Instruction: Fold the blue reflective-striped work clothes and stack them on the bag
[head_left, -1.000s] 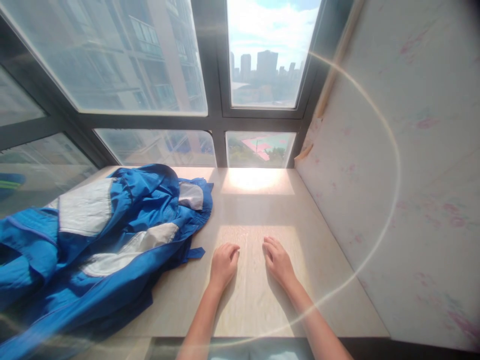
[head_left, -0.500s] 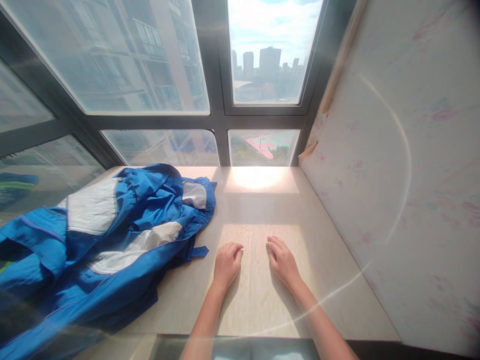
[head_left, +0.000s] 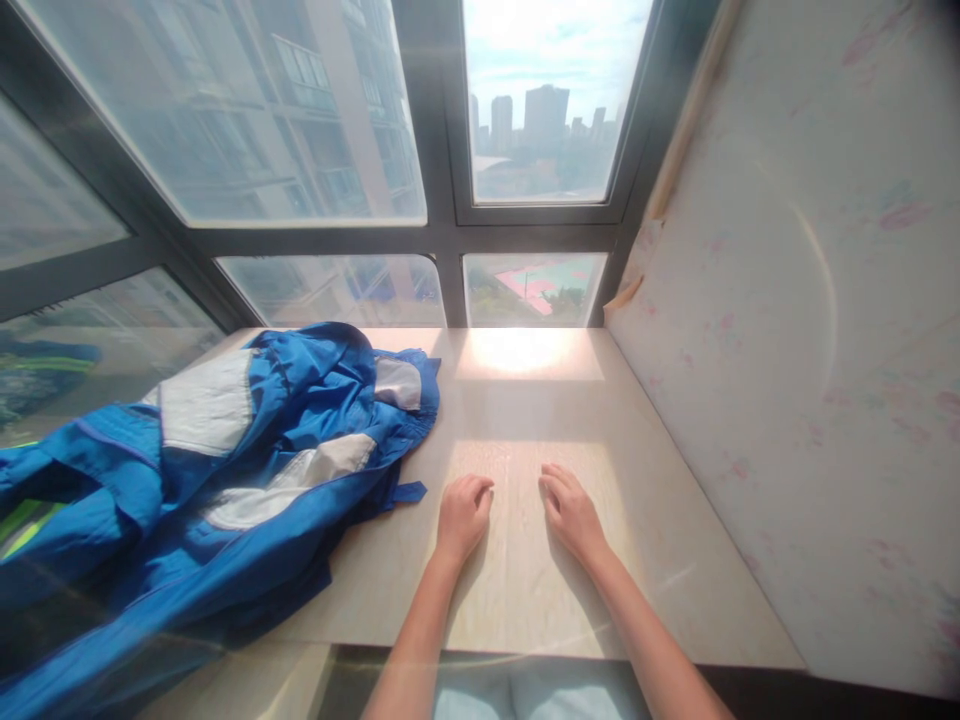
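My left hand [head_left: 464,512] rests on the pale marbled ledge [head_left: 525,610], its fingers curled inward and held together, with no object seen in them. Facing it across a short gap, my right hand [head_left: 571,510] lies on the same surface in a similar loose curl, also with nothing visible in it. The undersides of both hands are hidden. To the left of my left hand, and apart from it, a rumpled blue and white jacket [head_left: 300,400] is spread over the ledge. A small blue strap [head_left: 409,492] of it points toward that hand.
Grey-framed windows [head_left: 442,240] rise behind the ledge, with buildings outside. A wall [head_left: 787,400] with floral paper borders the right side. Sunlight falls in bright patches on the surface. My legs [head_left: 540,695] show below the front edge.
The view has shifted slightly, so everything appears a little further right and higher. Both hands keep the same pose and place on the ledge, and the jacket lies as before.
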